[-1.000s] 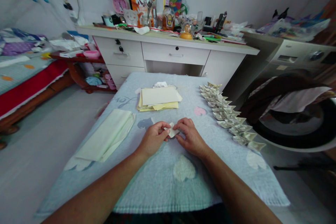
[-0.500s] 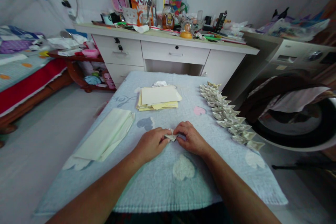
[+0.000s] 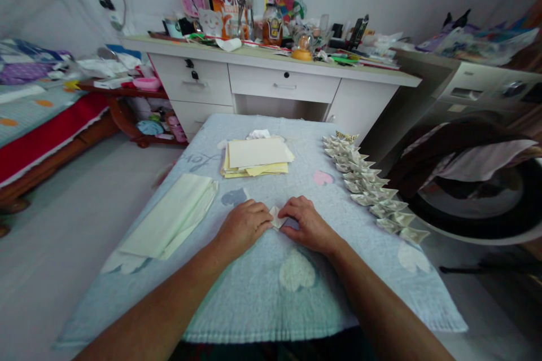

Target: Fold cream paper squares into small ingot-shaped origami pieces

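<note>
Right now a small folded paper piece (image 3: 275,218) is sitting between the two hands, low on the towel-covered surface (image 3: 254,299) and near its middle. Both hands are pinching it: the left hand (image 3: 242,227) is gripping its left side, the right hand (image 3: 308,224) its right side, and the fingers (image 3: 290,210) are curling in so that only a pale wedge of the paper is showing between them. Both hands are resting on the towel, knuckles up, forearms running back toward the near edge.

Just beyond the fingers a stack of cream and yellow paper sheets (image 3: 256,157) is lying flat, with a crumpled white scrap (image 3: 258,135) peeking out behind it. Off to the left of the left hand a folded pale green cloth (image 3: 173,217) is lying slantwise near the surface's edge. To the right of the right hand a long row of finished folded paper pieces (image 3: 368,183) is running along the right edge, each overlapping the next. A pale heart print (image 3: 296,271) is showing on the towel just nearer than the hands.

Farther off, beyond the sheets, a white desk (image 3: 275,82) is crowded with bottles, packets and small clutter. A washing machine (image 3: 474,141) draped with dark clothing is standing well out to the right, and a bed (image 3: 38,118) with a red edge well out to the left.
</note>
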`<state>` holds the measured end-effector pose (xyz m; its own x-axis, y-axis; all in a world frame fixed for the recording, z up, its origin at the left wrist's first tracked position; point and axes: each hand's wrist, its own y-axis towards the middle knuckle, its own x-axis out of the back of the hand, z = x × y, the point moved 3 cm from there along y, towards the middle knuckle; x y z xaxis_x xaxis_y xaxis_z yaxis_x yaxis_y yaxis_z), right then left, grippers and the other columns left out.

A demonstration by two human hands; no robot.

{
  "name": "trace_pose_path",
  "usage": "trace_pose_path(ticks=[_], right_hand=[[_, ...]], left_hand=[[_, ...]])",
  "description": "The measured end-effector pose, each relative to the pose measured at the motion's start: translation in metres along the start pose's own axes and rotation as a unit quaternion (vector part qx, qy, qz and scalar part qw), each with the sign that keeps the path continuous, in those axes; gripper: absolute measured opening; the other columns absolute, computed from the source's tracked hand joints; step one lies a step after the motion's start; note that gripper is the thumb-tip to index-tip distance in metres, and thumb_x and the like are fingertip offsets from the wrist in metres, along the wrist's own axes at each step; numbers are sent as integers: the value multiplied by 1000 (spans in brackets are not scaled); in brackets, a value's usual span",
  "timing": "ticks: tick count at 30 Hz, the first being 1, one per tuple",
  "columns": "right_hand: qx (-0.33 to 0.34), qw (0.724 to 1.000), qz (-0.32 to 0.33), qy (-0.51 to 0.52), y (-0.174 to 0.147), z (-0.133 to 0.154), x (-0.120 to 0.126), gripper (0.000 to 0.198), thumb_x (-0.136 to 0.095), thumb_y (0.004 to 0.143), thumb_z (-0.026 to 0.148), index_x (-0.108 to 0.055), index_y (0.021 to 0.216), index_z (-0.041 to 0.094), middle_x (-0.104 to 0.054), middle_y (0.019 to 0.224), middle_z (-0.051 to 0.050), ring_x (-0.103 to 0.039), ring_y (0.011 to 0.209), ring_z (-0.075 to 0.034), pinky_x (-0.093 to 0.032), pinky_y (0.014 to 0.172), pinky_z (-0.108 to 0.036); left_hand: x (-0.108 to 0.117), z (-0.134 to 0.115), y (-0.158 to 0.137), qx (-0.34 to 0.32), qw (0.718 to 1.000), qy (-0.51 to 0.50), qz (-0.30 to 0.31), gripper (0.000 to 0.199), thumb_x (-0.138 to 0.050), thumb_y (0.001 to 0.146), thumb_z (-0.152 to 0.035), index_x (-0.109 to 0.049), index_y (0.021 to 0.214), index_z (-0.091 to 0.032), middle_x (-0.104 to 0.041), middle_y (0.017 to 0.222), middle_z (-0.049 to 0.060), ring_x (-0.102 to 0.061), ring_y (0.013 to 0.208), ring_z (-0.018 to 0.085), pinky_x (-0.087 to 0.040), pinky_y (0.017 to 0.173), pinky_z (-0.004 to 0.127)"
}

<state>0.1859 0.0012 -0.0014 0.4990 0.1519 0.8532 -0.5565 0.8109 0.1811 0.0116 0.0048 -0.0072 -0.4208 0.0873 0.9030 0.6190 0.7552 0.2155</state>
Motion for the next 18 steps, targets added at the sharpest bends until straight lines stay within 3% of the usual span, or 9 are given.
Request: trace_pose_path(ticks=[4, 8, 15, 18], right_hand=[[2, 1000, -11, -11, 0, -1, -2, 14, -66, 81, 19, -68, 94, 21, -61, 93, -4, -48, 89, -19, -33, 81, -34], [10, 999, -21, -22, 2, 0, -4, 10, -61, 86, 18, -70, 90, 22, -63, 89, -4, -48, 88, -19, -32, 79, -33], [22, 999, -21, -19, 4, -2, -6, 14, -57, 89, 19, -70, 86, 23, -63, 83, -4, -49, 84, -18, -31, 76, -33], [-3, 1000, -21, -5, 4, -2, -7, 11, -58, 88, 17, -68, 84, 21, -62, 83, -3, -48, 84, -18, -31, 77, -33]], left_hand=[[0, -4, 0, -25, 999, 34, -6, 21, -50, 91, -21, -68, 81, -17, -63, 81, 5, -54, 79, 18, -42, 73, 30], [-1, -6, -2, -28, 999, 36, -13, 22, -46, 93, -20, -66, 83, -17, -60, 81, 5, -54, 80, 18, -42, 73, 30], [-1, -3, -3, 1, 999, -20, -26, 17, -51, 89, -20, -67, 86, -19, -60, 82, 5, -55, 82, 18, -43, 75, 30], [-3, 0, -1, 13, 998, -50, -28, 17, -51, 88, -19, -68, 85, -19, -60, 82, 5, -55, 82, 17, -43, 74, 30]])
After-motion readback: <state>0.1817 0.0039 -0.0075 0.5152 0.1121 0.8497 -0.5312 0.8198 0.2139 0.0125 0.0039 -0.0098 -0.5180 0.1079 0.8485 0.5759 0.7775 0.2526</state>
